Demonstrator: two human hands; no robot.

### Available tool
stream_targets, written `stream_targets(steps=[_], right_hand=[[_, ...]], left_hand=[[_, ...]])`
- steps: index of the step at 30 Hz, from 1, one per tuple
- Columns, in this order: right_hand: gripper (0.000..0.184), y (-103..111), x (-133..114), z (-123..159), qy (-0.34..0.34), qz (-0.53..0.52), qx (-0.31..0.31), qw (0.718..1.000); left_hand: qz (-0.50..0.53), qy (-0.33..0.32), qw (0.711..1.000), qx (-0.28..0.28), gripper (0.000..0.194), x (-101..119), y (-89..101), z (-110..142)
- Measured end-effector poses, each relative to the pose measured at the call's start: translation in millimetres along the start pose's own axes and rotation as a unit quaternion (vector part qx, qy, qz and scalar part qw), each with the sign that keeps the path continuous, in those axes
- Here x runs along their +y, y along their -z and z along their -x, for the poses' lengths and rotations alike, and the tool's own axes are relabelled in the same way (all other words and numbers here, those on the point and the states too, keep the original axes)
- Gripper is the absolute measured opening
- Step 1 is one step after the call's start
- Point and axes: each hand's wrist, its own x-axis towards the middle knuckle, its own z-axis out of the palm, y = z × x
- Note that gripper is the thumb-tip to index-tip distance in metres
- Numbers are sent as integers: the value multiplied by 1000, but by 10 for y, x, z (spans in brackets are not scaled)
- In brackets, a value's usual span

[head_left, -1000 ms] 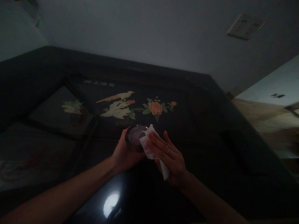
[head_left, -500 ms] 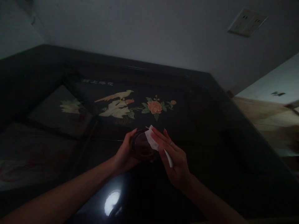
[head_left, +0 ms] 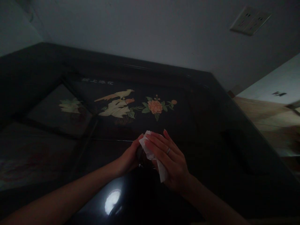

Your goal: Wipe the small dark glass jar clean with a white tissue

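In dim light, my left hand is wrapped round a small round glass, of which only a dark sliver shows between my hands. My right hand, with a ring on one finger, presses a white tissue over the top of the glass, fingers laid flat along it. The tissue's loose end hangs down under my right palm. Both hands are held just above a glossy black cabinet top.
The black top carries an inlaid bird and flower picture, with a second panel at the left. A grey wall stands behind, with a socket plate at upper right. Pale wooden flooring lies past the right edge.
The glass has tilted away from me, its open mouth no longer showing. My right hand has slid the tissue over the top of it, covering it.
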Motion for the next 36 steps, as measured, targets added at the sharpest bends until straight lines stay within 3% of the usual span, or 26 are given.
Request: stream_targets(steps=[8,15,19,23,29,36], right_hand=[[50,-51,71,29,-71,-42,44,996],[44,-66,-16,-5,-7,5,-7,1000],[40,-75,-56,-40,36,52,-26,998],[40,-98,-61,-46,57,79,-28,995],[41,-107,-55,-36,72,83,-56,992],[40,-100,-35,-28,75,83,-45,993]], left_hand=[[-50,-48,997,-30,26,13,-36,12],[-29,-53,998,-2,17,-11,-52,0],[-14,-17,1000,16,21,-12,-48,-9],[8,27,999,24,31,29,-52,9],[31,85,995,52,63,152,-67,31],[88,65,992,60,58,217,-76,38]])
